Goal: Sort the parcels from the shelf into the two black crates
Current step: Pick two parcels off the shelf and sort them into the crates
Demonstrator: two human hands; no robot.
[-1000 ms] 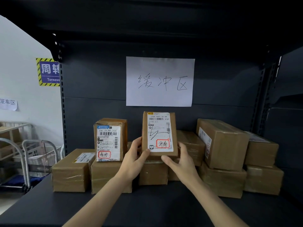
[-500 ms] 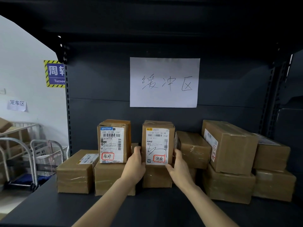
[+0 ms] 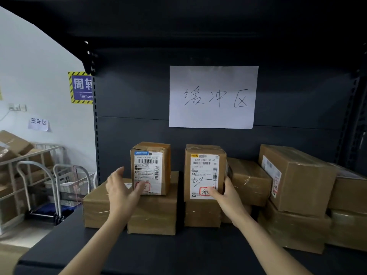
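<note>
Head view: the shelf (image 3: 139, 253) is seen carrying stacked parcels. At 12 o'clock two upright parcels stand apart, long axes vertical, labels facing the camera. The right parcel (image 3: 204, 172) is grasped at its lower right corner by the right hand (image 3: 226, 192). The left parcel (image 3: 151, 168) is approached by the left hand (image 3: 122, 190), fingers (image 3: 119, 171) spread, nothing gripped. A one-handed lift could likely topple either tall box off its stack. No crates are visible.
</note>
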